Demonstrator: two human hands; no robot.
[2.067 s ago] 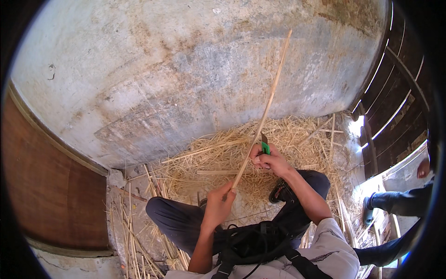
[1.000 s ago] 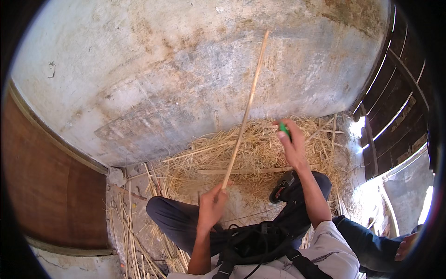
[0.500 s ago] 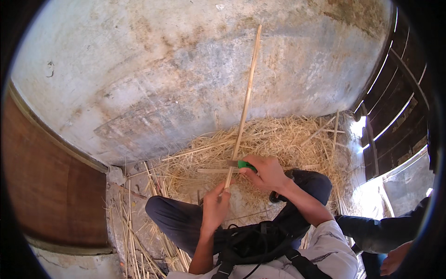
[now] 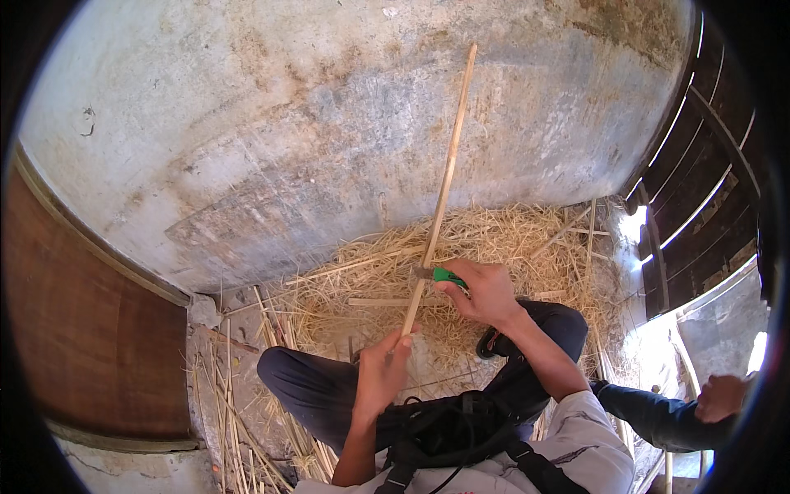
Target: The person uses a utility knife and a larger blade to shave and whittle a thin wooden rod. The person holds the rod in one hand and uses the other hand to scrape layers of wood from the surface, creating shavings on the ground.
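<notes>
Below a pale, stained wall (image 4: 346, 123), seated low over a floor (image 4: 432, 366) strewn with dry straw (image 4: 502, 239) and, at left, long thin sticks (image 4: 233, 416). Hemmed in by a brown panel (image 4: 107, 313) on the left and dark slatted boards (image 4: 708, 198) on the right, with another person's hand (image 4: 720, 398) at the lower right. With the left hand (image 4: 383, 375), gripping the lower end of a long wooden strip (image 4: 452, 160) between curled fingers, holding it aslant in front of the wall. With the right hand (image 4: 485, 294), closed around the green handle of a knife (image 4: 450, 278), holding the blade (image 4: 424, 273) across the strip just beyond the left hand.
</notes>
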